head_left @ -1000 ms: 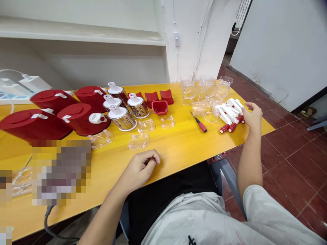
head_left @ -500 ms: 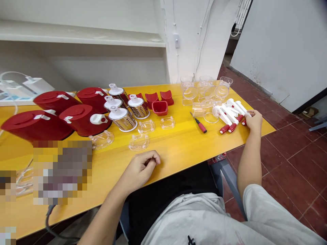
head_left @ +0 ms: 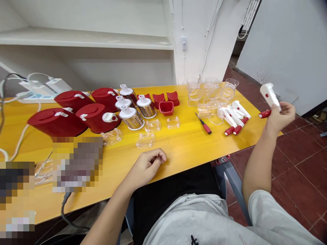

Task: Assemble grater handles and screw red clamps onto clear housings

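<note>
My right hand [head_left: 279, 117] grips a white crank handle with a red knob [head_left: 270, 95], raised beyond the right side of the table. The other crank handles [head_left: 235, 117] lie in a group on the table to its left, red knobs toward me. My left hand [head_left: 150, 165] rests near the front edge, fingers curled in, with nothing showing in them. In front of it lie clear plastic oval bases [head_left: 145, 140]. A red-handled screwdriver [head_left: 204, 126] lies between my left hand and the crank handles.
Several red housings [head_left: 57, 120] stand at the left beside metal grater drums [head_left: 132, 118]. Red pushers [head_left: 166, 108] and clear plastic feed chutes [head_left: 212, 95] are farther back. A power strip with cables [head_left: 38, 95] lies at far left. Part of the left side is pixelated.
My right hand has lifted one crank handle from the group and carried it up and to the right. The left hand stays curled on the table. The view has shifted slightly.
</note>
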Demonstrator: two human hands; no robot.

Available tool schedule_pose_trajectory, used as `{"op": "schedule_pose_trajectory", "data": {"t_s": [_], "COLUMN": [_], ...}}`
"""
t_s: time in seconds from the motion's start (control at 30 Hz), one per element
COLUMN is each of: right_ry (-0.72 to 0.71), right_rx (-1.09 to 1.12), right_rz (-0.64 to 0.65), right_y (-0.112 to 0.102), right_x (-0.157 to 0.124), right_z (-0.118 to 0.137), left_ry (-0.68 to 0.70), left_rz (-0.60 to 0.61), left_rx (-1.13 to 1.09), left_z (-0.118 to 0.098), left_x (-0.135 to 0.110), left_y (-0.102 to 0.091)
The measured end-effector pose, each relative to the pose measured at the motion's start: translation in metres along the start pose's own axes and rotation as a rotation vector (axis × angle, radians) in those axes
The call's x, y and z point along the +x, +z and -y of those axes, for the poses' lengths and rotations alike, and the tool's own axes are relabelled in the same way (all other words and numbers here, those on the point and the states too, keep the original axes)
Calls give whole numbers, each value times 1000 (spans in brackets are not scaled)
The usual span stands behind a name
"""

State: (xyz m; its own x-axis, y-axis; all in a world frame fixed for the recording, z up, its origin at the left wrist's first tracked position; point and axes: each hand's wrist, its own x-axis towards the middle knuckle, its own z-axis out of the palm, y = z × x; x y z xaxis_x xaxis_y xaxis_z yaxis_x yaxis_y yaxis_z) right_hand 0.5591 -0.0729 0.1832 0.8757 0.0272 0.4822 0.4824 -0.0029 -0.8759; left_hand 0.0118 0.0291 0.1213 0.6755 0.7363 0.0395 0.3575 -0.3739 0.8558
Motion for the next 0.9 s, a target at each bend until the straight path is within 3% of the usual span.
{"op": "schedule_pose_trajectory", "data": {"t_s": [0.1, 0.17, 0.23, 0.33, 0.4, 0.47, 0.53, 0.63, 0.77, 0.83, 0.9], "right_ry": [-156, -324, -511, -834, -998, -1072, -1097, -1003, -539, -328, -161], "right_rx": [191, 300, 364, 400, 417, 402, 374, 287, 47, -73, -194], "right_rz": [-8, 78, 270, 672, 813, 914, 1020, 1100, 782, 621, 540], "right_y": [0, 1, 5, 17, 24, 29, 30, 30, 34, 34, 31], "right_x": [-34, -78, -134, -217, -255, -272, -267, -225, -135, -92, -59], "right_z": [57, 93, 122, 147, 152, 153, 151, 140, 100, 69, 36], "left_ry": [-26, -27, 14, 113, 142, 63, 11, -61, -183, -192, -172], "left_rz": [-35, -48, -34, -25, -116, -195, -223, -263, -336, -339, -340], "left_rx": [-195, -374, -549, -836, -959, -1027, -1089, -1162, -1176, -1159, -1123], "left_z": [-7, -18, -31, -52, -61, -65, -62, -51, -40, -39, -40], "left_x": [-1, -1, 0, 3, 7, 11, 15, 19, 16, 14, 12], "left_y": [3, 9, 19, 37, 46, 49, 48, 46, 49, 52, 53]}}
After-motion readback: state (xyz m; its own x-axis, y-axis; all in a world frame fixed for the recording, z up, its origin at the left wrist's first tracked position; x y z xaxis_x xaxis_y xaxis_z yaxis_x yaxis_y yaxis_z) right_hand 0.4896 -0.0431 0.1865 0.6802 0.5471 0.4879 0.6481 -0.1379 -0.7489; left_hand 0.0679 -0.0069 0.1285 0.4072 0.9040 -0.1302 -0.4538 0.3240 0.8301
